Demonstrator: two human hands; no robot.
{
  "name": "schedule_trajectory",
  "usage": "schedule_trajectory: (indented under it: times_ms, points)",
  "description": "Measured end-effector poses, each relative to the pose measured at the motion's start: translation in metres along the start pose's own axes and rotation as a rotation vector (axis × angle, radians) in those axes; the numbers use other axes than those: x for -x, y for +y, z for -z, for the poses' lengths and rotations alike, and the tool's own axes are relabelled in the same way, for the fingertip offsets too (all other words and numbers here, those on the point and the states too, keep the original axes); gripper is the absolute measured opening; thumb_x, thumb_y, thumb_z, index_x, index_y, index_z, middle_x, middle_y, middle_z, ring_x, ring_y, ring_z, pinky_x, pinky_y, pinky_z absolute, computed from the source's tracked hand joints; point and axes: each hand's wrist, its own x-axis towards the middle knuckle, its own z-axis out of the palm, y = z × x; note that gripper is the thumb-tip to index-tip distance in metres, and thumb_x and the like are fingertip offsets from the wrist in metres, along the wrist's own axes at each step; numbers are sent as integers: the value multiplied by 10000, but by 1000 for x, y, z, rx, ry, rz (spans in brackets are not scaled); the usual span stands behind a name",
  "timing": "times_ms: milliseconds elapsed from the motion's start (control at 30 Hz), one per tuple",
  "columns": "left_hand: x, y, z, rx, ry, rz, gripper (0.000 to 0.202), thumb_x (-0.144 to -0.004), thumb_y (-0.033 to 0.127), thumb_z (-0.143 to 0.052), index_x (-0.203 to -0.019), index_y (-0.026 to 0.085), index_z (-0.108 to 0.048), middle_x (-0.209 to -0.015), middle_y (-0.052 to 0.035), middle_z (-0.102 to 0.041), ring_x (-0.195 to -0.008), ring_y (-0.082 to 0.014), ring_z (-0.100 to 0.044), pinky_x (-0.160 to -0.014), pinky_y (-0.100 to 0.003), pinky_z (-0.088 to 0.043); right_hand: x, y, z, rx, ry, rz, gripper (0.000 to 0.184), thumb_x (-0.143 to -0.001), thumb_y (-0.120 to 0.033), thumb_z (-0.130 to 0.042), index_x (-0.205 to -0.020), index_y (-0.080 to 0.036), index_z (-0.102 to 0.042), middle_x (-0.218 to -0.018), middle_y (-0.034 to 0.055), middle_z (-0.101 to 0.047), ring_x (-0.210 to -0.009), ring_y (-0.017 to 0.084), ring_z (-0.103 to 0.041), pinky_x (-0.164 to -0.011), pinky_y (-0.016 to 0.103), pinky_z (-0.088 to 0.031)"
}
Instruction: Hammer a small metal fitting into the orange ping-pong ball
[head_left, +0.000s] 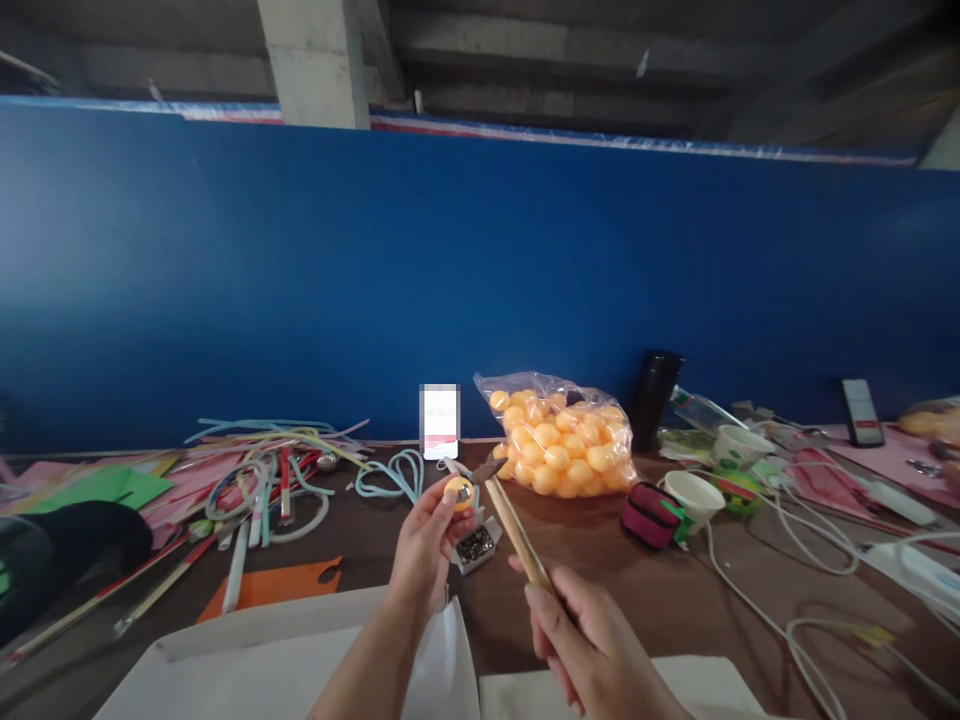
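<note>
Ball (454, 485), yellow-orange with a shiny metallic patch, sits just below the middle of the frame, pinched between thumb and fingers of our left hand (426, 542). Our right hand (589, 630), lower right of centre, is wrapped around a wooden-handled tool (517, 528). We judge the ball light, smooth and thin-shelled, likely to slip or dent if squeezed hard; we'd hold it round the sides, while the tool's stiff handle takes a full-fist hold low down.
</note>
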Motion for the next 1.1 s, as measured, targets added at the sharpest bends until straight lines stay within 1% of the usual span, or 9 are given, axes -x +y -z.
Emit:
schedule_trajectory:
  times_ms: [233, 467, 533, 633, 667, 800, 933, 1000, 1100]
  points:
    - [0, 2, -3, 18, -21, -13, 353, -733, 304, -741, -1035, 143, -655, -900, -68, -691, -721, -119, -654, -683, -231, -549, 1, 0, -5, 77, -32, 1, 536, -920, -575, -350, -1142, -133, -558, -574, -38, -512, -354, 63, -409, -343, 165, -311]
    - [0, 2, -3, 24, 28, 2, 360, -705, 311, -765, -1003, 140, -656, -806, -45, -687, -674, -115, -655, -663, -227, -552, 0, 0, -4, 47, -9, -9, 513, -921, -563, -358, -1147, -137, -533, -577, -46, -519, -347, 65, -407, -342, 170, -305]
    - [0, 2, -3, 26, 19, 1, 355, -708, 307, -763, -1002, 140, -654, -812, -45, -689, -676, -111, -654, -665, -222, -551, 0, 0, -3, 49, -22, -10, 490, -917, -570, -368, -1085, -148, -552, -572, -45, -517, -347, 62, -409, -346, 169, -305]
    - [0, 3, -4, 35, 7, 2, 353, -705, 295, -766, -1000, 138, -654, -848, -56, -696, -689, -112, -656, -670, -218, -551, 0, 1, -3, 70, -78, -24, 475, -906, -592, -380, -899, -161, -579, -565, -36, -520, -349, 57, -420, -347, 166, -303]
    - [1, 3, -4, 36, 12, 3, 357, -703, 295, -768, -1003, 138, -654, -847, -57, -697, -688, -113, -656, -669, -218, -551, 0, 1, -3, 63, -71, -22, 482, -903, -600, -377, -893, -163, -579, -565, -35, -520, -347, 57, -419, -344, 167, -300]
    - [0, 2, -3, 36, 35, 8, 372, -705, 304, -768, -1015, 134, -653, -798, -49, -689, -669, -115, -656, -664, -221, -554, 0, 1, -5, 26, -5, -8, 502, -907, -599, -365, -1056, -157, -551, -563, -50, -515, -336, 60, -405, -335, 167, -288]
    - [0, 2, -2, 51, 30, 19, 365, -702, 283, -771, -1014, 131, -659, -834, -61, -693, -675, -117, -655, -659, -228, -559, 0, -1, -6, 70, -26, -24, 486, -908, -591, -370, -861, -154, -577, -538, -48, -493, -329, 50, -386, -329, 163, -282]
    - [0, 2, -2, 56, 37, 20, 368, -698, 283, -773, -1015, 130, -663, -829, -60, -693, -672, -117, -655, -653, -228, -559, 0, -2, -6, 47, -16, -24, 495, -905, -597, -372, -914, -151, -587, -546, -47, -496, -340, 55, -396, -333, 162, -293]
    - [0, 1, -1, 54, 43, 23, 372, -700, 300, -770, -1014, 130, -668, -816, -57, -692, -670, -120, -657, -650, -227, -557, 0, -1, -7, -37, 17, -27, 532, -902, -599, -383, -1112, -142, -556, -562, -53, -494, -345, 57, -385, -330, 162, -285]
